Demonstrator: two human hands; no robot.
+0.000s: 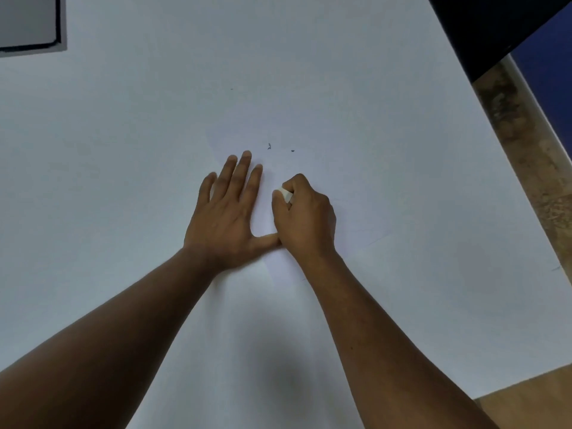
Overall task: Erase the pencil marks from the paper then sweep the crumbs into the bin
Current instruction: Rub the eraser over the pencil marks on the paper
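The paper is white and barely stands out from the white table it lies on (only faint edges show). Just beyond the paper's middle sit two small dark crumbs. On the paper, the right hand has its fingers clenched around a white eraser; the left hand presses flat beside it, fingers spread

No text, label, brand or number can be read anywhere. The paper bears only two tiny dark marks, too small and blurred to make out.
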